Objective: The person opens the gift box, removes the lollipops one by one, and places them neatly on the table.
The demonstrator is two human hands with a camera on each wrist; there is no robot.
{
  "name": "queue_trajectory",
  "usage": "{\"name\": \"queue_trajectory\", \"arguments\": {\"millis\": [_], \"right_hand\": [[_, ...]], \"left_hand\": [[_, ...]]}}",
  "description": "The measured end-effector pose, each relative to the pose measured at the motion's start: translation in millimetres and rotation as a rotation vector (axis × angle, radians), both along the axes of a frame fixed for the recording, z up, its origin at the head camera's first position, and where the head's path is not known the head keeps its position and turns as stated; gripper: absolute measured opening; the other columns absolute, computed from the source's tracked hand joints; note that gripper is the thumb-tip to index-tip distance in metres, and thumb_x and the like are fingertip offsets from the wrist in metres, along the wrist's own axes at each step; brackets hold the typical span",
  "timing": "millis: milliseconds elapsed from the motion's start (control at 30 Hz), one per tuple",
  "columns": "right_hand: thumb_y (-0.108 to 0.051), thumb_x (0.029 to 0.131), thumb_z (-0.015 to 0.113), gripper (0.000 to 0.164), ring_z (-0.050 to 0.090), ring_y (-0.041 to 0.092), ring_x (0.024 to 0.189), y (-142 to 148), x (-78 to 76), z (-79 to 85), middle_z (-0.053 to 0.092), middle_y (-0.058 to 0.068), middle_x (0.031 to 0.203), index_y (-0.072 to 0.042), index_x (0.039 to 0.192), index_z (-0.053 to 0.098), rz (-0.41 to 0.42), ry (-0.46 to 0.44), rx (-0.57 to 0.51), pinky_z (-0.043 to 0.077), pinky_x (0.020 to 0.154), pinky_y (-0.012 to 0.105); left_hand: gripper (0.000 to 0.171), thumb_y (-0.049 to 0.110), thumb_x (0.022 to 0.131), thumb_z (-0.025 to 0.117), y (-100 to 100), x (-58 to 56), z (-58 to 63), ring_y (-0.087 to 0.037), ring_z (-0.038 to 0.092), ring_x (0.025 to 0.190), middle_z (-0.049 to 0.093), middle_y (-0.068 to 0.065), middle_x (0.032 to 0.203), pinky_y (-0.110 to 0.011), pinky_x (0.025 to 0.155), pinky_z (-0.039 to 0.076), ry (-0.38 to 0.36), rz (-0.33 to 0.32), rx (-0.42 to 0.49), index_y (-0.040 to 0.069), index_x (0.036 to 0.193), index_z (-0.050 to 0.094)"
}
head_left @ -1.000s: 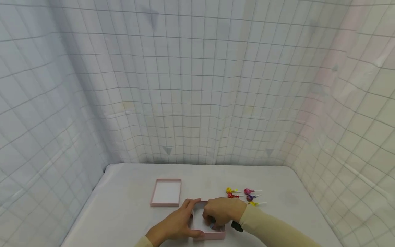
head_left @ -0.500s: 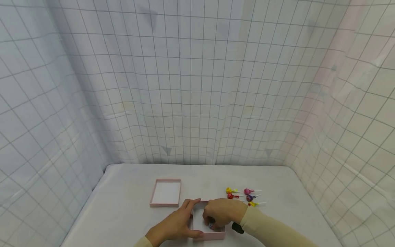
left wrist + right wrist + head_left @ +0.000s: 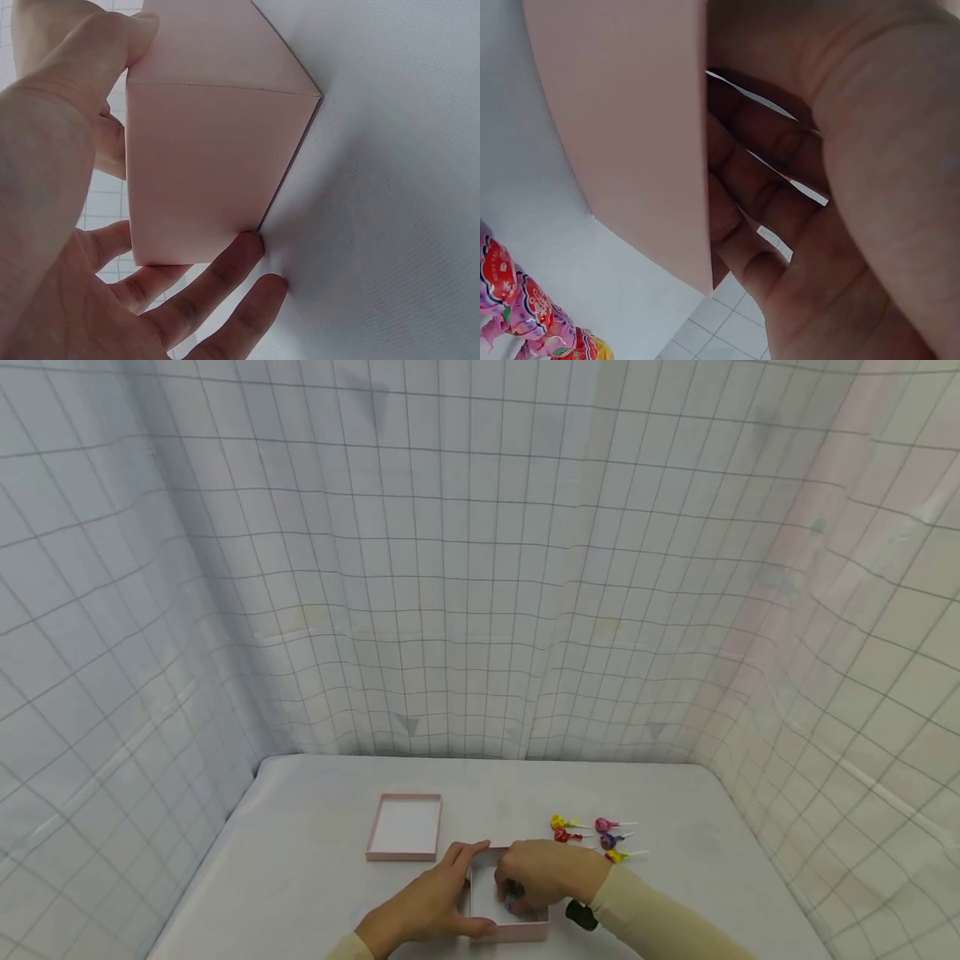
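A pink open box (image 3: 510, 932) with a white inside stands near the table's front edge. My left hand (image 3: 423, 897) holds it from the left, thumb at the near side and fingers at the far side. In the left wrist view, the thumb lies over the rim and fingertips touch the pink box wall (image 3: 210, 157). My right hand (image 3: 551, 872) reaches down into the box, fingers curled round a lollipop (image 3: 512, 903) with a bluish wrapper, low near the inside bottom. Its stick is hidden. The right wrist view shows those curled fingers behind the box wall (image 3: 630, 135).
Several wrapped lollipops lie right of the box, among them a pink one (image 3: 606, 825), a purple one (image 3: 609, 841) and a red one (image 3: 566, 836). The box lid (image 3: 406, 828) lies inside-up at the left. Gridded white curtains (image 3: 480, 610) surround the table.
The right hand shifts very slightly inside the box, and the bluish lollipop moves a little left and up. The left hand and the box stay in place.
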State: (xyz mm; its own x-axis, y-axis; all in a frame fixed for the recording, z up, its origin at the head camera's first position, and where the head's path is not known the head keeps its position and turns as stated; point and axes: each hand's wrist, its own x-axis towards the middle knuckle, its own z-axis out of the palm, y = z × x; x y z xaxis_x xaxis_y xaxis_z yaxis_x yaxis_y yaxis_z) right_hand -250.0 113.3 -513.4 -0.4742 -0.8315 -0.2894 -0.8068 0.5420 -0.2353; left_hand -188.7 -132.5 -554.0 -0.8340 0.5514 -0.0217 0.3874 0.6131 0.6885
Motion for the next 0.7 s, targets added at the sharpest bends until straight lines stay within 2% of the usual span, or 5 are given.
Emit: {"name": "queue_trajectory", "arguments": {"millis": [133,333,700], "right_hand": [[-0.020,0.103,0.093,0.011,0.062,-0.006,0.080,2.3,-1.6,-1.9,0.080,-0.016,0.096,-0.023,0.113,0.089,-0.018,-0.009,-0.044,0.057,0.081,0.011],[-0.019,0.102,0.093,0.014,0.061,-0.008,0.086,5.5,0.3,-0.3,0.077,-0.018,0.099,-0.021,0.113,0.085,-0.005,0.032,-0.094,0.056,0.085,0.013],[-0.019,0.104,0.089,0.012,0.061,-0.009,0.090,6.9,2.6,1.9,0.079,-0.013,0.105,-0.019,0.112,0.080,-0.007,0.090,-0.200,0.056,0.091,0.014]], "left_hand": [[0.114,0.056,0.094,0.097,0.4,0.2,0.4,-0.010,0.070,0.116,0.053,-0.008,0.160,-0.032,0.093,0.063,-0.001,0.003,-0.006,0.012,0.179,0.035],[0.114,0.054,0.094,0.097,0.1,0.8,-0.9,-0.012,0.071,0.117,0.052,-0.008,0.160,-0.032,0.093,0.063,-0.007,-0.005,-0.005,0.012,0.180,0.034],[0.113,0.058,0.095,0.096,1.0,0.3,-1.8,-0.010,0.070,0.116,0.052,-0.008,0.159,-0.032,0.093,0.063,-0.005,0.000,-0.013,0.013,0.179,0.035]]}}
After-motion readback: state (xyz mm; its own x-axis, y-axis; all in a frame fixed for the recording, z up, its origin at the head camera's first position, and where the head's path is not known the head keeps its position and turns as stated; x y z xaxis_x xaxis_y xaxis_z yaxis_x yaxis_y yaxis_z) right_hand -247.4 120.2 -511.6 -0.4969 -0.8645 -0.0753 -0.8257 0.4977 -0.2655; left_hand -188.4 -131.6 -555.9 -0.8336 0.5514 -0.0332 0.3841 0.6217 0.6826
